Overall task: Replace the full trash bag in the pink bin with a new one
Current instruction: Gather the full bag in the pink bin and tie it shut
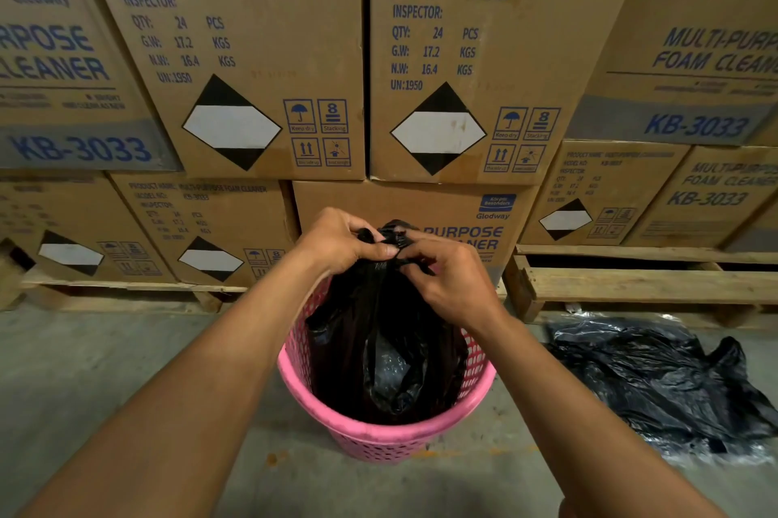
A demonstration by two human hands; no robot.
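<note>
Fingers of my left hand [341,241] and right hand [446,277] pinch the gathered neck of the full black bag [379,349], which hangs straight down below both grips into the pink bin [379,439] on the floor, spare bags [656,382] lying right.

Concrete floor [105,357] carries pink bin [379,437], black bags [656,382], pallets [640,281].

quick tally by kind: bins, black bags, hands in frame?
Pink bin: 1
Black trash bags: 2, the tied-off bag in the bin and a loose bag on the floor (flat pile, could be more than one)
Hands: 2, left hand and right hand, both gripping the bag's neck
Total: 5
</note>
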